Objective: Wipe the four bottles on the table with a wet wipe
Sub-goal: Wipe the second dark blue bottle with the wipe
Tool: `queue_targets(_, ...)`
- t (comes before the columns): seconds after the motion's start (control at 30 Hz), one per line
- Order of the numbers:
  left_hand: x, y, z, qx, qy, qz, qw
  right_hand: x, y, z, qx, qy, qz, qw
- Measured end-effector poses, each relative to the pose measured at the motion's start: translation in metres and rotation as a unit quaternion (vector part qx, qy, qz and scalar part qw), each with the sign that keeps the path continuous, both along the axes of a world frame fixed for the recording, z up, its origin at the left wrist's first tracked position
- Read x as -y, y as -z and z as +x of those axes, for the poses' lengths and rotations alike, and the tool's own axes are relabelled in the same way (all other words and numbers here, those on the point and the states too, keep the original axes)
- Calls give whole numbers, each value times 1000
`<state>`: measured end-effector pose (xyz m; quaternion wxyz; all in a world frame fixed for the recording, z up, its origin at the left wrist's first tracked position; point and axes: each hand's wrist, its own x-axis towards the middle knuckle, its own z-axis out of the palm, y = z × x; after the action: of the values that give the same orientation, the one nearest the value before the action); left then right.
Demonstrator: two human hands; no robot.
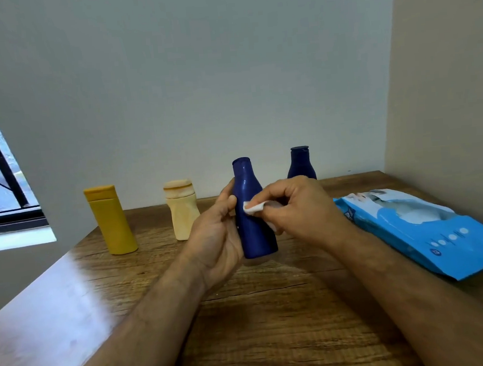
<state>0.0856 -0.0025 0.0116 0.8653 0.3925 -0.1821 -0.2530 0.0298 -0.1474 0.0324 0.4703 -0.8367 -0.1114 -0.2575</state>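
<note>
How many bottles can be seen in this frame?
4. Yellow bottle stands far left; cream bottle right of it; one dark blue bottle held in both hands; second dark blue bottle behind, partly hidden by the right hand.

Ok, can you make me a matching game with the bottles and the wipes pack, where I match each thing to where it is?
Things:
1. yellow bottle
2. cream bottle
3. near blue bottle
4. wipes pack

Places:
A. lying flat at the table's right side
B. held in the left hand, wiped by the right hand
C. standing furthest left
D. standing between the yellow bottle and the hands

Pairs: 1-C, 2-D, 3-B, 4-A
</note>
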Motion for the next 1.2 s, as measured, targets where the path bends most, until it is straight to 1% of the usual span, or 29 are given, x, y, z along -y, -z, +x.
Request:
queue_targets(0.07, -1, 0, 1, -10, -13, 1, 1000, -2, -2, -4, -67, -48, -68, 994)
queue_targets(0.13, -1, 2, 1, -29, -29, 15, 999, -4, -1, -7, -139, -76, -137, 978)
queue_targets(0.2, -2, 2, 2, -38, -34, 27, 998, -5, 1, -6, -161, -77, -172, 969)
queue_targets(0.27, -4, 1, 1, -29, -27, 35, 999, -6, 2, -5, -125, -66, -155, 978)
queue_targets(0.37, -5, -1, -2, -12, -12, 54, 998, -8, 2, -4, -30, -35, -62, 997)
queue_targets(0.43, -4, -1, -3, 1, -22, 79, 997, -8, 1, -3, 18, -2, -1, 1000)
queue_targets(0.47, -4, 0, -3, 5, -31, 95, 995, -7, 1, -1, 35, 20, 14, 999)
queue_targets(0.53, -3, 1, -3, -1, -46, 107, 993, -5, 2, 1, 52, 49, 14, 997)
queue_targets(0.6, -2, 1, -2, -14, -60, 95, 994, -5, 1, 0, 33, 28, 17, 999)
queue_targets(0.67, -3, 1, 0, -28, -68, 67, 995, -5, -1, -3, -4, -19, 17, 1000)
queue_targets(0.73, -2, 2, 4, -20, -97, 69, 993, -4, -4, -6, -32, -54, -7, 998)
queue_targets(0.83, -1, 5, 8, 26, -147, 132, 980, -3, -4, -7, -99, -83, -66, 989)
queue_targets(0.9, 0, 8, 9, 69, -146, 192, 968, -1, -2, -6, -136, -76, -131, 979)
queue_targets(0.93, 1, 9, 9, 94, -139, 223, 960, 0, -1, -6, -138, -68, -146, 977)
queue_targets(1.0, 2, 11, 8, 135, -128, 258, 948, 3, 1, -3, -109, -41, -118, 986)
queue_targets(1.07, 2, 11, 7, 156, -123, 248, 948, 4, 3, 1, -49, 18, -75, 996)
queue_targets(1.13, -1, 11, 4, 172, -105, 233, 951, 5, 3, 4, 19, 83, -37, 996)
queue_targets(1.2, -2, 10, -1, 199, -80, 249, 944, 7, 0, 5, 79, 128, 2, 989)
